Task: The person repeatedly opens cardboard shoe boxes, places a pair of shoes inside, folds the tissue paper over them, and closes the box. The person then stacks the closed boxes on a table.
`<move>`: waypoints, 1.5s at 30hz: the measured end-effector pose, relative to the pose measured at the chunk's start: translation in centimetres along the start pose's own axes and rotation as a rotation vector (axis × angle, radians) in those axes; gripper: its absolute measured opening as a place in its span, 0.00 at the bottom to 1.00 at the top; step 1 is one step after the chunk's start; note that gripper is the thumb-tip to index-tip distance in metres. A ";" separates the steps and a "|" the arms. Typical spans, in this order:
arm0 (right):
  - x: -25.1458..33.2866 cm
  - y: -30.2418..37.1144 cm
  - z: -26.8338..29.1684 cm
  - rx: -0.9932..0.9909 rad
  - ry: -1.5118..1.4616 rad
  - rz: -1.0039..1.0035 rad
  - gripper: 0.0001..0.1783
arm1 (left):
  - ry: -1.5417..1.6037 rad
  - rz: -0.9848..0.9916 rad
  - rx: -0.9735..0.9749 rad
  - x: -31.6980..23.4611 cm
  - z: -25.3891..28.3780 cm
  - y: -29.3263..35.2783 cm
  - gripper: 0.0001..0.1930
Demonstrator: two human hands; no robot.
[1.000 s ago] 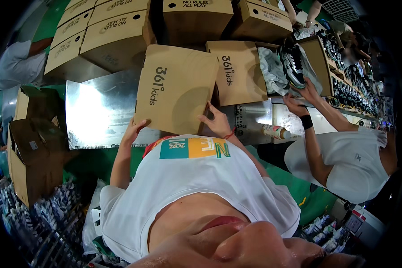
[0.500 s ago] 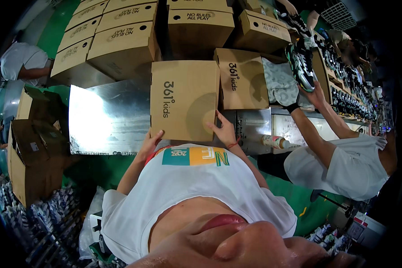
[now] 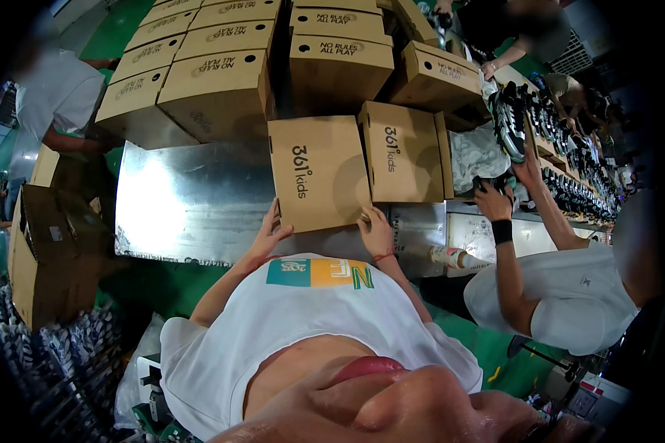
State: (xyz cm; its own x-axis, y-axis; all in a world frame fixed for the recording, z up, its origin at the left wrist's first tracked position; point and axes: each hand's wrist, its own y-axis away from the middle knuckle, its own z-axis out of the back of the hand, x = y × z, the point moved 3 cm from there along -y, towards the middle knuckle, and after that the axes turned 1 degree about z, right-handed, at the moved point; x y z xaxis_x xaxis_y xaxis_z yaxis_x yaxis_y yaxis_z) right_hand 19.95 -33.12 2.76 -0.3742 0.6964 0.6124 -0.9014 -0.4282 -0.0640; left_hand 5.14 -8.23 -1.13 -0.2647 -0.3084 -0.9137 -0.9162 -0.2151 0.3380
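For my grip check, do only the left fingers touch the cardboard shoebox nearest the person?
No, the left fingers and right fingers both touch the cardboard shoebox.

Green, apparently painted floor point(image 3: 476, 338) around a glare-lit metal tabletop point(image 3: 207, 199).

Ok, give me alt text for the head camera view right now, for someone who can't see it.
A person's left hand and right hand grip the near corners of a closed brown cardboard box at a metal table, with a second box to its right. Stacked brown boxes stand behind; farther right, a co-worker's hand holds a black-and-white shoe.
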 end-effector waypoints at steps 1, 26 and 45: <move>-0.4 -0.1 0.8 -0.023 0.030 0.032 0.17 | 0.015 -0.005 0.008 0.2 -0.5 -1.1 0.39; 4.5 -7.6 -7.4 0.453 0.490 0.221 0.32 | -0.004 -0.054 -0.061 -0.1 -0.1 -7.5 0.33; 3.5 -8.2 -8.6 0.540 0.399 0.210 0.25 | -1.675 -1.013 -0.506 -26.0 7.5 -10.5 0.36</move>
State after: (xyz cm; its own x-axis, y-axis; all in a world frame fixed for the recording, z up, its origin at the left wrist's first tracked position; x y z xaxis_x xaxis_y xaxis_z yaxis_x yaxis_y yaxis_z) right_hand 24.14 -22.25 -1.36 -0.6732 0.6814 0.2870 -0.6057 -0.7309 0.3146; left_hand 19.37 9.02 17.41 -0.0462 0.9974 0.0559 -0.8132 -0.0050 -0.5819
